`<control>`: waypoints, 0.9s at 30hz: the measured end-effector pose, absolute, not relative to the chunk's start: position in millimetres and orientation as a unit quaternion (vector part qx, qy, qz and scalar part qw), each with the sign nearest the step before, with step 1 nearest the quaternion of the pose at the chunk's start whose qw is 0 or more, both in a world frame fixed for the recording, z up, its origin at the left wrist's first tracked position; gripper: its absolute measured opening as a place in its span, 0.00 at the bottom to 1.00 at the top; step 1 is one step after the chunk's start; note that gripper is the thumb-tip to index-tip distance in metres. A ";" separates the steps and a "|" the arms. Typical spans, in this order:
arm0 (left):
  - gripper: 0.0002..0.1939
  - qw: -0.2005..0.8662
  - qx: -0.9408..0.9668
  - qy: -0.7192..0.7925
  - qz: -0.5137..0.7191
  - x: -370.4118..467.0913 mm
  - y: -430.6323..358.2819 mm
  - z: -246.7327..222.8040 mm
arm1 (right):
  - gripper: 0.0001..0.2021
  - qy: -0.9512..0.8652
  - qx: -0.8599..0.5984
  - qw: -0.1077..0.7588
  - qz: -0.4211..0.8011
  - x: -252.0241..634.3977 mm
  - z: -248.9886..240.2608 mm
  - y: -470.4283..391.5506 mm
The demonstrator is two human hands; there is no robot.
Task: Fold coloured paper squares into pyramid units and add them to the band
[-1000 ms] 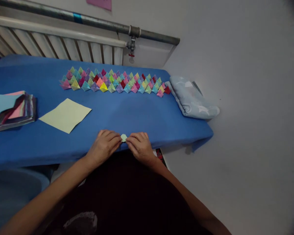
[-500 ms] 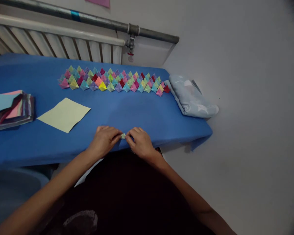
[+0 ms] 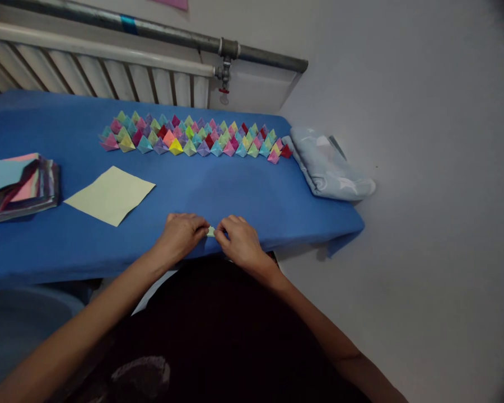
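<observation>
A small pale green folded paper (image 3: pixel 210 231) is pinched between my two hands near the front edge of the blue-covered table (image 3: pixel 235 190). My left hand (image 3: pixel 182 235) grips its left end with fingers pressed together. At its right end, the thumb and fingers of my right hand (image 3: pixel 238 238) are closed on it. Fingers hide most of the paper. A flat pale yellow-green sheet (image 3: pixel 111 196) lies to the left of my hands. Farther back, several rows of small pointed folded papers (image 3: pixel 189 148) in many colours stand side by side.
A stack of coloured paper (image 3: pixel 23 187) lies at the far left. A folded grey-blue cloth (image 3: pixel 330 168) rests at the right end, by the wall. Behind the table are a radiator (image 3: pixel 121 78) and a metal pipe (image 3: pixel 172 36). A blue-grey basin (image 3: pixel 25 319) stands below at left.
Both hands keep their pinch, with fingertips shifted slightly on the small paper. A little less of the paper's pointed top shows between them.
</observation>
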State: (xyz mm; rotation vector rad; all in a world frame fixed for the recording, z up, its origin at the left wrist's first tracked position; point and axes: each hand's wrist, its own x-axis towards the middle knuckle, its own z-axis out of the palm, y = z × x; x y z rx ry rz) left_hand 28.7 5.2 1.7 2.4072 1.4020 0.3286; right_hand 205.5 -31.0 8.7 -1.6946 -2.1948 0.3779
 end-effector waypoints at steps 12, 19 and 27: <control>0.11 -0.008 0.877 0.417 0.238 32.2 -17.9 -17.7 | 0.05 -0.759 -0.599 0.199 0.160 205.8 8.1 -29.8; 0.16 -0.093 0.910 0.328 0.236 20.9 -30.8 -22.4 | 0.06 -0.760 -0.587 0.205 0.191 209.3 9.3 -28.9; 0.23 -0.053 0.915 0.352 0.188 16.6 -35.8 -21.7 | 0.03 -0.752 -0.578 0.211 0.236 215.3 7.5 -24.1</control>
